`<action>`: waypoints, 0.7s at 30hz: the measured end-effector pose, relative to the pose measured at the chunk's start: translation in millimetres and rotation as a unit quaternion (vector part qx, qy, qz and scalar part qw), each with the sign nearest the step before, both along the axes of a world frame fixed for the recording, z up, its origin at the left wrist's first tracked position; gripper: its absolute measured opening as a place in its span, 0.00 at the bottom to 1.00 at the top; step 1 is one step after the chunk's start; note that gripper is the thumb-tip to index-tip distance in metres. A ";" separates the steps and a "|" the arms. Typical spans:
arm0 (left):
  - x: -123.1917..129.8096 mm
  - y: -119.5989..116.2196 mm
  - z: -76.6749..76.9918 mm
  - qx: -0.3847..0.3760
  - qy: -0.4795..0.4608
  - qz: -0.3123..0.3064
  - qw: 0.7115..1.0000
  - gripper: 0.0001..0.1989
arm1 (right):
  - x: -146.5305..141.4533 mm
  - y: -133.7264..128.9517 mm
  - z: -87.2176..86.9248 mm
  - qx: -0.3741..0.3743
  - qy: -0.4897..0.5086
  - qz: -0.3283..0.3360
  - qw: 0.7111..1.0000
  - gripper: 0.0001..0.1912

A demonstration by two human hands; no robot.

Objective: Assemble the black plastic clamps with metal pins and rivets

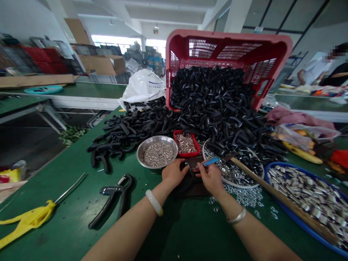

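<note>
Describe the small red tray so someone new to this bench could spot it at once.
Start at the tipped red crate, whose black plastic parts spill across the green bench. At the front edge of that spill sits the small red tray, heaped with short silver pieces. It is the rectangular red one, right beside the round steel bowl on its left.

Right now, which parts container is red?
The small red tray, holding silver pieces; the round steel bowl beside it and the large blue tray aren't red.
</note>
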State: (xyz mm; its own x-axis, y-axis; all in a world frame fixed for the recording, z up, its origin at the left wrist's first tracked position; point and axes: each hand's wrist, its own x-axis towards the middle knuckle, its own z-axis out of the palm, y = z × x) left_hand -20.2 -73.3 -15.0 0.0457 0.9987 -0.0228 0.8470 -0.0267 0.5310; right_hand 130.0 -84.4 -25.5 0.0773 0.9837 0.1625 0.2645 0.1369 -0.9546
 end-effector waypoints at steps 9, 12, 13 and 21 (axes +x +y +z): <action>0.5 4.3 -2.4 0.004 -0.001 -0.016 1.000 0.19 | 6.7 12.3 6.3 -0.194 0.123 0.120 0.966 0.12; 0.1 4.7 -0.3 0.003 0.005 -0.015 1.000 0.19 | 5.1 8.0 5.5 -0.177 0.104 0.127 0.970 0.12; 0.0 4.6 0.1 0.003 0.007 -0.015 1.000 0.20 | 5.3 6.4 4.2 -0.169 0.102 0.117 0.973 0.13; 5.3 -5.4 -5.2 0.087 0.071 -0.022 0.993 0.21 | 19.8 38.1 14.2 -0.002 -0.121 -0.015 0.993 0.18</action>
